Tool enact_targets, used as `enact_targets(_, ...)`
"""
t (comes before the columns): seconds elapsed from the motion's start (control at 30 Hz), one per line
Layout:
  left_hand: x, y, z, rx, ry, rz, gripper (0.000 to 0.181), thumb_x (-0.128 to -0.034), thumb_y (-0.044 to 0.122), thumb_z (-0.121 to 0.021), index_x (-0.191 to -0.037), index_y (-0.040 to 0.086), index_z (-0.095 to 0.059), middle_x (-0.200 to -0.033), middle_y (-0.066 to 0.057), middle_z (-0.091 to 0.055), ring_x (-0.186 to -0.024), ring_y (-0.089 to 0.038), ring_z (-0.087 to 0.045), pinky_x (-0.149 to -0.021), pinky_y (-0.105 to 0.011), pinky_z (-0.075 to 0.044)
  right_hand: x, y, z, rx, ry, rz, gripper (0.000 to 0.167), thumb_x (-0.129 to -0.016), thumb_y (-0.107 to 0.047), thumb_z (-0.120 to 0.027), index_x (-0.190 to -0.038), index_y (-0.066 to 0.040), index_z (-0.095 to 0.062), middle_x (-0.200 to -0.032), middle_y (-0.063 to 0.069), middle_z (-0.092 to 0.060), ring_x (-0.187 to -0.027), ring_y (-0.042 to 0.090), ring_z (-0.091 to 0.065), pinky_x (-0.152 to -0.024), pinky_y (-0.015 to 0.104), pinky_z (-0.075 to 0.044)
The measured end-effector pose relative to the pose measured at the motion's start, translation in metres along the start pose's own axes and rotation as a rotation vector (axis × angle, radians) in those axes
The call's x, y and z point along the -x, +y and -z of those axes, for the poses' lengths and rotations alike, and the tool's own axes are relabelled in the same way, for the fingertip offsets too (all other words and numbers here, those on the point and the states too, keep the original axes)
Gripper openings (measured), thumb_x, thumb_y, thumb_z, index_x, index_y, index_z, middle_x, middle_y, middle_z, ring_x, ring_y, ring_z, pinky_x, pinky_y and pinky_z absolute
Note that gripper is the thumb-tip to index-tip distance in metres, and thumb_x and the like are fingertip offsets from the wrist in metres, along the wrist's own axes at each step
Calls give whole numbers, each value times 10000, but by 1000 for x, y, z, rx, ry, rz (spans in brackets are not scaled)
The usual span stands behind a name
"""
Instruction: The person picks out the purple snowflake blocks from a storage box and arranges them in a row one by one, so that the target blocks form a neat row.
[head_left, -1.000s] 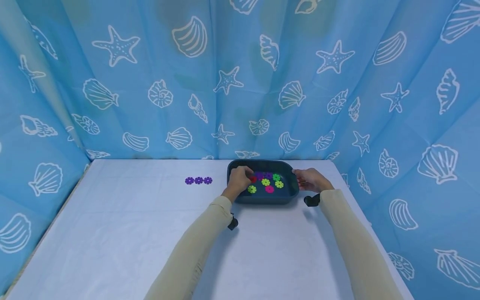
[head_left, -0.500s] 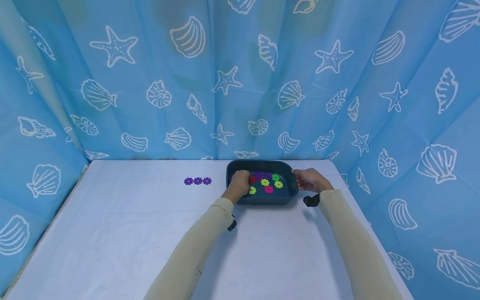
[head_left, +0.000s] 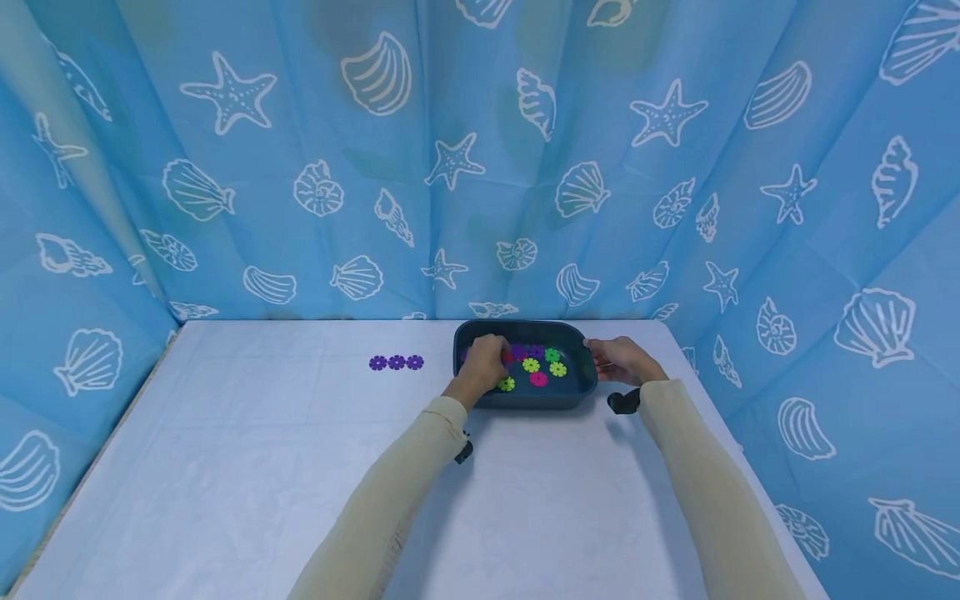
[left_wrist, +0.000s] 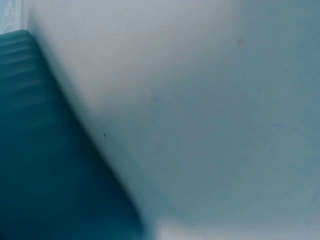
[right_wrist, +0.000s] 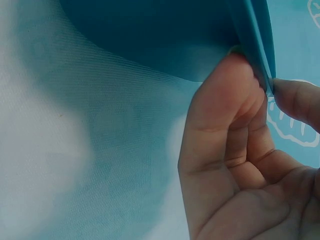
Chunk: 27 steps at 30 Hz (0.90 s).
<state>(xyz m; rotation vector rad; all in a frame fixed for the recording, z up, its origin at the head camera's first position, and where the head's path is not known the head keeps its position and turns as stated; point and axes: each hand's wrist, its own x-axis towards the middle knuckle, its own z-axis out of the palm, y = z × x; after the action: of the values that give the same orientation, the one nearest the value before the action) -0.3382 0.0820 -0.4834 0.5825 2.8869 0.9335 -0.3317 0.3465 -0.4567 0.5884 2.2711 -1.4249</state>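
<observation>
A dark blue-green plastic bin [head_left: 525,401] stands at the back of the table, holding several flower-shaped plastic discs in purple, green, yellow, red and pink. My left hand [head_left: 482,367] reaches over its left side, fingers bent down among the discs; the hand hides the fingertips, so whether they hold a disc cannot be seen. Close to that hand lie a yellow disc [head_left: 507,383] and a pink disc [head_left: 537,379]. On the right, my right hand [right_wrist: 235,150] pinches the bin's rim between thumb and curled fingers. The left wrist view shows only the bin's outer wall [left_wrist: 55,145] and tabletop.
Three purple discs [head_left: 397,362] lie in a row on the white tablecloth [head_left: 262,467], left of the bin. A blue curtain [head_left: 480,208] with white shells and starfish hangs behind the table and along both sides.
My left hand has dipped lower among the discs and shifted slightly, and the yellow disc near it has slid a little toward me. The right hand stays at the rim.
</observation>
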Motion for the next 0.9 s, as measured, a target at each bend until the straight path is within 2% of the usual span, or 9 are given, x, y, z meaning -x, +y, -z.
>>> enact_targets(0.27,6,-1,7,80,72,-73,351,-820,64,-778,-1155,37,-678,-1086,-81,-653,-986,-172,-608,-878,-276,-527,-4,1,-2,-4,-13,3,515,-1009,-366,-499,-1305,54,-462,-1069,143,-528,-815,197,-584,-734,269,-565)
enact_targets(0.37,7,-2,15,109,89,-88,349,-822,58,-775,-1156,34,-676,-1092,-84,-658,-1000,-178,-614,-894,-283,-524,-5,0,-3,-3,-10,1,520,-1012,-368,-494,-1320,49,-454,-1090,147,-522,-828,203,-581,-740,267,-565)
enact_targets(0.6,7,-8,40,145,143,-150,355,-808,38,-778,-1147,0,-678,-1093,-114,-676,-1019,-225,-625,-915,-319,-517,-5,-1,-3,4,-6,11,513,-1014,-361,-495,-1309,58,-461,-1061,140,-532,-813,190,-585,-729,261,-565)
enact_targets(0.77,10,-17,60,144,179,-144,346,-821,40,-765,-1154,12,-675,-1100,-111,-668,-1020,-221,-623,-907,-317,-523,-5,-1,-1,5,-10,11,532,-1015,-355,-490,-1334,67,-438,-1089,149,-526,-824,192,-585,-737,263,-565)
enact_targets(0.9,15,-30,77,153,213,-134,336,-828,33,-754,-1152,-7,-673,-1107,-130,-667,-1022,-245,-624,-905,-347,-529,-7,0,0,6,-9,11,546,-1014,-357,-489,-1351,68,-424,-1122,160,-519,-837,201,-583,-740,268,-565)
